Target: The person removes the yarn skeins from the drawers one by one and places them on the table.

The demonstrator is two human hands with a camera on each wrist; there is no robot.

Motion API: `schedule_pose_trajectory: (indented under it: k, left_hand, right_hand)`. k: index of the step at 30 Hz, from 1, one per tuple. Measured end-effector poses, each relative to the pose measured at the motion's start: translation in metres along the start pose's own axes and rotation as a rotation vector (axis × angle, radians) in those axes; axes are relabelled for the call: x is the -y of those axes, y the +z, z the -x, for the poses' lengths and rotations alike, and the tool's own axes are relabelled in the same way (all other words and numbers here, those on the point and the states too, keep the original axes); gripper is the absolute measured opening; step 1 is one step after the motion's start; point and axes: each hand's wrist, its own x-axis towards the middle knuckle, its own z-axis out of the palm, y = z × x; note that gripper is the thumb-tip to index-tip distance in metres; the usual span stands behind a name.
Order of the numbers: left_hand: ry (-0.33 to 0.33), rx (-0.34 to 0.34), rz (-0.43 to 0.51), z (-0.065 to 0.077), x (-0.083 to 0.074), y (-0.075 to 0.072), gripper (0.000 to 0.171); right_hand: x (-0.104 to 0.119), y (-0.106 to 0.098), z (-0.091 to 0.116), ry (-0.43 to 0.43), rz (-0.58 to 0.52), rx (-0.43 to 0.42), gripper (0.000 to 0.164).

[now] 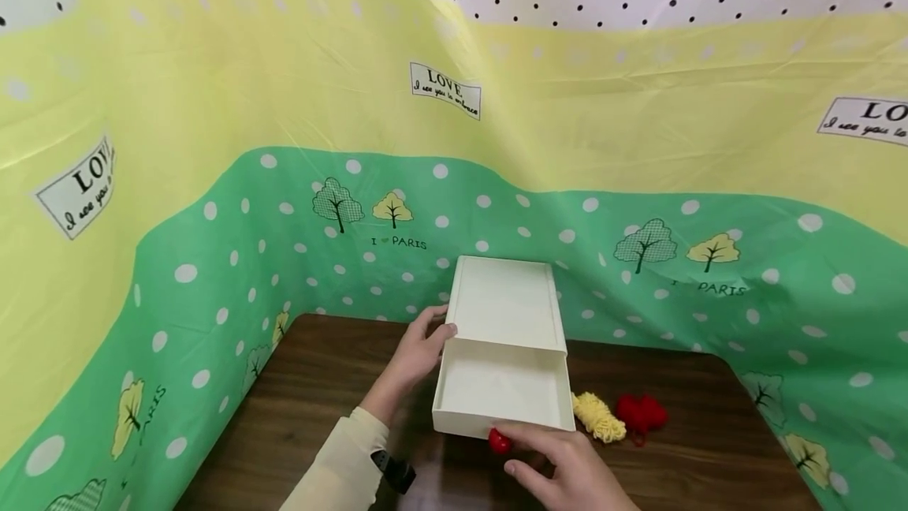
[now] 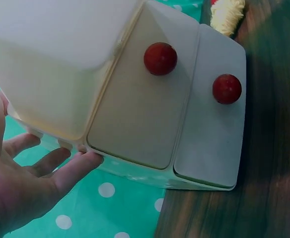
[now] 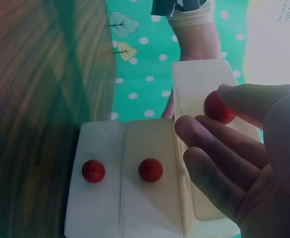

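A white drawer cabinet (image 1: 505,302) stands on the table with its top drawer (image 1: 500,385) pulled out; no contents show in the drawer. My left hand (image 1: 422,345) rests its fingers against the cabinet's left side, spread and fairly straight in the left wrist view. At the drawer's front is a round red knob (image 1: 499,440), with my right hand (image 1: 567,468) around it. One fingertip overlaps the knob in the right wrist view, while the head view shows the thumb apart from it. Two lower drawers, each with a red knob (image 3: 150,170), are closed.
Right of the cabinet lie a yellow yarn bundle (image 1: 598,416) and a red yarn bundle (image 1: 641,414). Beneath everything is a dark wooden table (image 1: 298,408). A patterned green and yellow cloth (image 1: 397,274) hangs behind the cabinet and along the sides.
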Motion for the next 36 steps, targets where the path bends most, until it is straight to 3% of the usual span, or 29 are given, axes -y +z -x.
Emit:
schedule_pose_trajectory:
  k: [11,36]
  left_hand:
    - [0.014,0.005,0.01,0.001,0.001,-0.004,0.05]
    - [-0.027,-0.015,-0.008,-0.007,0.004,-0.004,0.049]
  right_hand:
    - [-0.003,0.009,-0.003,-0.126,0.107,-0.148,0.039]
    - [-0.011,0.009,-0.023,0.031,0.217,-0.213,0.039]
